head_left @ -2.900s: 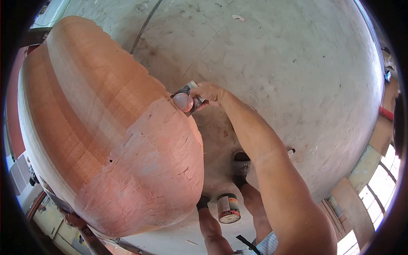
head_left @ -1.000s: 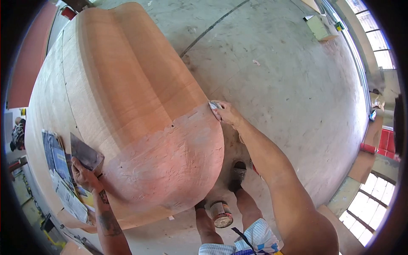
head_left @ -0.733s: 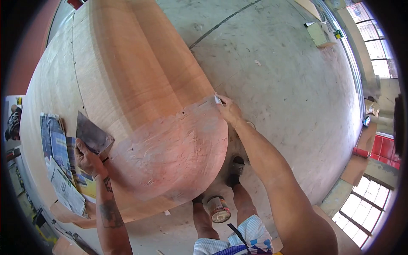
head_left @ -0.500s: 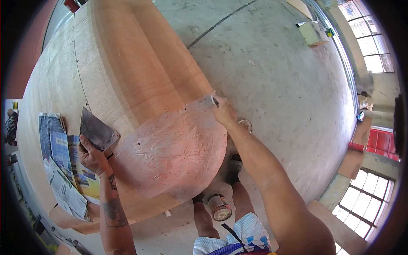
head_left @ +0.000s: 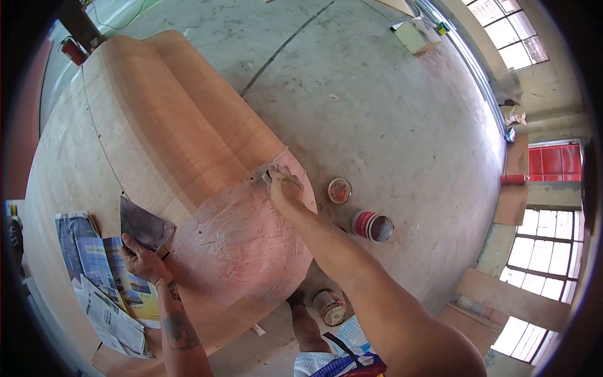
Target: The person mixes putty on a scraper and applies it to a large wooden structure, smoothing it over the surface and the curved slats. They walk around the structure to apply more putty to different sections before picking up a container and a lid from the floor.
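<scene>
My left hand (head_left: 146, 262) grips a flat, dark grey plate (head_left: 143, 221) by its lower edge, thumb on top. The plate is smeared and tilted just above the wooden surface. A small putty knife (head_left: 259, 172) is in my right hand (head_left: 286, 190), its blade against the curved plywood form (head_left: 179, 103) and mostly hidden by the fingers. Around and below the blade, pinkish filler (head_left: 242, 242) covers the near end of the form in ridged, uneven smears. Its upper border meets bare, brownish wood.
Newspapers and printed sheets (head_left: 113, 314) lie on the form at left. On the floor to the right are a round lid (head_left: 340, 190) and a red-labelled can (head_left: 372, 226). Another can (head_left: 330, 308) stands near my legs. A fire extinguisher (head_left: 73, 51) is at far left.
My right hand has moved with the putty knife from the form's right edge leftward, inward over the filler. The view has shifted, bringing the red-labelled can into sight. My left hand keeps the plate.
</scene>
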